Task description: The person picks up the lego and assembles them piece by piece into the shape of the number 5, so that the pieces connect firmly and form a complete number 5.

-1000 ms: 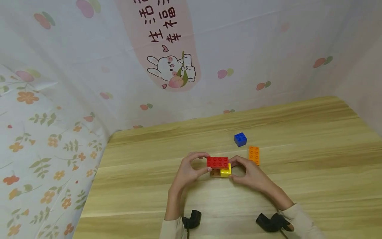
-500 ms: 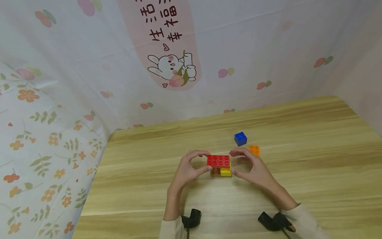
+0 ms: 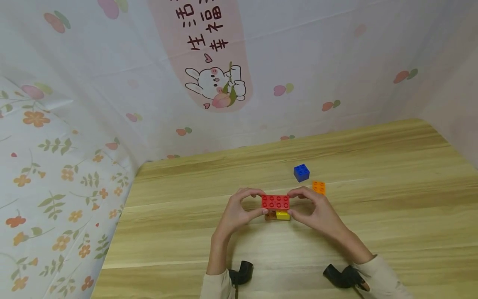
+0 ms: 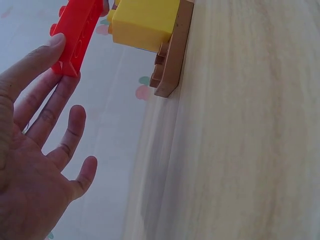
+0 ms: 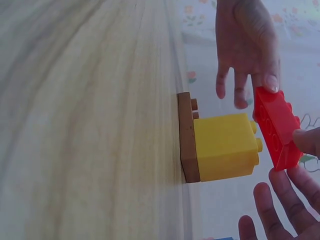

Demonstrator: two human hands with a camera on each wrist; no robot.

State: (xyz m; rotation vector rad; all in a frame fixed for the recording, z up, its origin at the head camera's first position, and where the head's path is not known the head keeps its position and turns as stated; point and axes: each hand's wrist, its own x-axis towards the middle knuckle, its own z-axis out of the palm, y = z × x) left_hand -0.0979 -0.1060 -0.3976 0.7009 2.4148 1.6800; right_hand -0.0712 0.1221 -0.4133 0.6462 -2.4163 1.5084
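Note:
A red eight-stud brick (image 3: 275, 202) is held in the air between both hands, above a yellow brick (image 5: 225, 145). My left hand (image 3: 237, 211) pinches its left end between thumb and fingers. At the opposite end, my right hand (image 3: 320, 214) pinches it the same way. The yellow brick stands on one half of a flat brown brick (image 4: 174, 55), whose other studs are bare. That brown brick lies on the table. Both wrist views show a gap between red and yellow, with the red brick tilted in each picture.
Behind the hands, a blue brick (image 3: 301, 172) lies on the wooden table (image 3: 168, 232). Nearer the right hand is a flat orange brick (image 3: 319, 187), partly covered by that hand. A patterned cloth (image 3: 298, 54) hangs along the table's back edge.
My right hand has left the yellow brick, risen and taken hold of the red brick's right end. The red brick has shifted slightly right; my left hand keeps its pinch.

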